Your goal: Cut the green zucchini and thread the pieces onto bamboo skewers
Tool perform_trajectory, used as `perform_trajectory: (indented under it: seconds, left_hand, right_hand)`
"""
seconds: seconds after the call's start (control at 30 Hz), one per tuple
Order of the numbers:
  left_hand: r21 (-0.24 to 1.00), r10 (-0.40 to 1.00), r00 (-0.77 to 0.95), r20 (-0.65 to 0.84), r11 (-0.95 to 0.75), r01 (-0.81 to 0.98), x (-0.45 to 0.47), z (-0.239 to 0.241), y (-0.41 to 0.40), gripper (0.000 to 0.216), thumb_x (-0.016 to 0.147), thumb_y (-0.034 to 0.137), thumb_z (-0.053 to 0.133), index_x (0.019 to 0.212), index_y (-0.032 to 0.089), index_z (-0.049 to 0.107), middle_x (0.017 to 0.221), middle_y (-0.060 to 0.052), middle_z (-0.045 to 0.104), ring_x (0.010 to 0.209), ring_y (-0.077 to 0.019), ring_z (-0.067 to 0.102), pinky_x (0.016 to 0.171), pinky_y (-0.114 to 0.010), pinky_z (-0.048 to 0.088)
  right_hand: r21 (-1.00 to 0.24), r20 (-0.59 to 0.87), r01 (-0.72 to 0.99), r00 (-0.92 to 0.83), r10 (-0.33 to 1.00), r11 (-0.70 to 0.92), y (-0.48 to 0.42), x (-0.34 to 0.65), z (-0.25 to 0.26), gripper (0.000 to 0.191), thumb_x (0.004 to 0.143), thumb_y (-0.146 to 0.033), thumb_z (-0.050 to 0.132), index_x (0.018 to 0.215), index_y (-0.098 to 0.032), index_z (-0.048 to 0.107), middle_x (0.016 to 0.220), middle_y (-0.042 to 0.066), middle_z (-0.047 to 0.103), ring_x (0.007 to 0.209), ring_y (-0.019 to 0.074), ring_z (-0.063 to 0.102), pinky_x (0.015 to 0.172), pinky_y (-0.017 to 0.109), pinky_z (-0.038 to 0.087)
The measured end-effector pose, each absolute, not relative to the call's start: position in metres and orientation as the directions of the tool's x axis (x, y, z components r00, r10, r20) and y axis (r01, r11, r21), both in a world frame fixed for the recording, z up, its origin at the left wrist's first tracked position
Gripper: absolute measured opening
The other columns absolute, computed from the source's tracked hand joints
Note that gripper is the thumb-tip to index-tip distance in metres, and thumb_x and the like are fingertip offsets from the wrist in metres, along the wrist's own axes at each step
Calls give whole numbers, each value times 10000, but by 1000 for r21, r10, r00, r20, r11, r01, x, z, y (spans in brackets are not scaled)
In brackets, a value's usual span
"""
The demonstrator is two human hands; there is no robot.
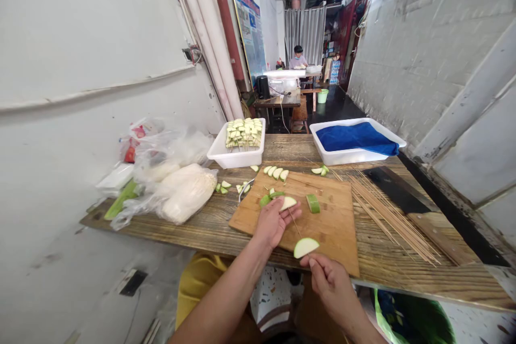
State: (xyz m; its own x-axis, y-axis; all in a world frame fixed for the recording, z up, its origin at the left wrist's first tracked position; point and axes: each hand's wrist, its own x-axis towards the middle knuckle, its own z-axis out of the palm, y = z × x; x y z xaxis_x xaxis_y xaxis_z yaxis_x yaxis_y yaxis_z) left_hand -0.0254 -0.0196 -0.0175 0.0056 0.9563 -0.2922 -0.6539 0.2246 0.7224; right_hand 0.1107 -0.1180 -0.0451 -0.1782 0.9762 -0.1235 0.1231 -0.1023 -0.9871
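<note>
My left hand [273, 221] rests on the wooden cutting board [334, 226], its fingers closed on a pale vegetable slice [287, 203]. My right hand [328, 278] hovers at the board's near edge and pinches a thin bamboo skewer [295, 224] that carries one green-skinned slice [305, 246]. More cut slices [276, 172] lie along the far edge of the board, and a thicker green piece [313, 203] lies at its middle.
A white tub of finished skewers [242, 142] stands behind the board. Another white tub with a blue cloth [357, 138] is at the back right. Loose bamboo skewers [387, 212] lie to the right, bagged mushrooms [183, 191] to the left. A person sits far down the corridor.
</note>
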Motion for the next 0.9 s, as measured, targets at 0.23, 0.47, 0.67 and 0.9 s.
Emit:
perform_trajectory:
  seconds: [0.23,0.47,0.67,0.9]
  left_hand:
    - [705,941,28,-337,272,-655,-27,-20,-22,79,833,167,495,826,109,548,885,-126,655,867,-238,649,838,-446,492]
    - [698,930,38,-365,300,-651,-23,-20,-27,96,840,149,470,827,97,549,857,-136,653,839,-235,655,804,-421,512]
    - [667,928,39,-370,295,-684,-14,-22,-37,81,826,154,499,792,97,546,832,-131,646,828,-233,652,745,-382,525]
    - [701,911,162,-380,398,-592,-2,-24,-45,179,774,284,577,813,110,597,791,-110,661,573,-151,595,431,-209,412]
  right_hand:
    - [-986,-127,135,-186,974,-102,-118,108,-46,400,817,-500,418,806,-137,586,470,-80,287,418,87,276,419,207,203]
    - [-979,-48,201,-145,988,-18,-113,103,-46,377,832,-463,409,799,-138,598,477,-69,297,429,101,297,420,211,238]
    - [-979,4,203,-142,990,33,-99,102,-48,347,850,-431,397,781,-146,583,475,-66,314,421,99,302,411,211,255]
    - [-973,67,214,-84,994,84,-92,100,-46,351,843,-430,409,775,-146,603,452,-58,356,410,103,336,405,212,271]
